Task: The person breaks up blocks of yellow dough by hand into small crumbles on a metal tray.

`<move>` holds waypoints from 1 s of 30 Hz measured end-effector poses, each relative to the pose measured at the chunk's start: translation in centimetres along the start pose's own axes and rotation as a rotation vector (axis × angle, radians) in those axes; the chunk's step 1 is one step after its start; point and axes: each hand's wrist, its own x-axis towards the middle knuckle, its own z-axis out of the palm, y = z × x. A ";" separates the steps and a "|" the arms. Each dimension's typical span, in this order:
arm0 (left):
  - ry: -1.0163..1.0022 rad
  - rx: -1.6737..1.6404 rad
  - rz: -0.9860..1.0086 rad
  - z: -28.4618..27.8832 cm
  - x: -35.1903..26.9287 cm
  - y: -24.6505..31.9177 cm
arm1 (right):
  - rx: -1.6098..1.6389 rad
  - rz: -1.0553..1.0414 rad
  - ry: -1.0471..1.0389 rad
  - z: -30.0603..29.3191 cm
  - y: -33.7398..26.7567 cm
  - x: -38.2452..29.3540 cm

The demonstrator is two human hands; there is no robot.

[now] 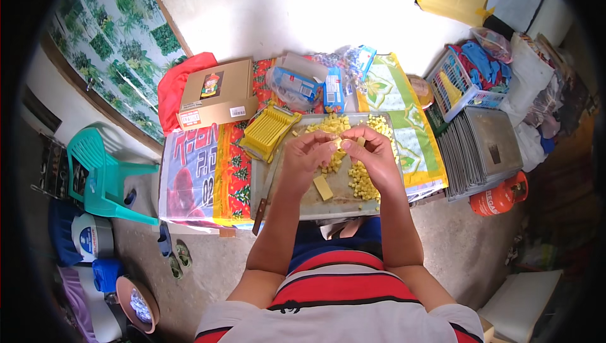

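My left hand [307,152] and my right hand [374,154] meet above a metal baking tray [338,208]. Their fingertips pinch a small pale piece of what looks like cheese [337,142] between them. Another yellow piece [361,141] shows among my right fingers. Small yellow cubes lie in one heap [331,124] behind my hands and in another [363,182] along the tray's right side. A flat yellow block [323,188] rests on the tray between my forearms. Left of my left forearm lies a knife with a wooden handle [259,217], its blade along the tray.
A yellow slotted plastic rack [270,131] leans at the tray's left edge. Behind are a cardboard box [218,85] and blue packets [334,89]. Stacked metal trays [492,139] and an orange gas cylinder [497,196] stand right. A green plastic chair [102,172] is left.
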 end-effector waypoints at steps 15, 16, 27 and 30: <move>-0.030 -0.335 -0.055 -0.3 -0.5 0.1 | 0.056 -0.030 0.027 0.3 -0.1 0.0; -0.027 -0.336 -0.057 -0.3 -0.5 0.1 | 0.057 -0.030 0.027 0.2 -0.1 0.0; -0.078 -0.210 -0.061 -0.4 -0.4 -0.4 | -0.031 -0.081 -0.032 0.2 0.0 0.0; -0.040 -0.148 -0.033 -0.1 -0.4 -0.6 | -0.048 -0.063 -0.031 0.0 0.0 -0.1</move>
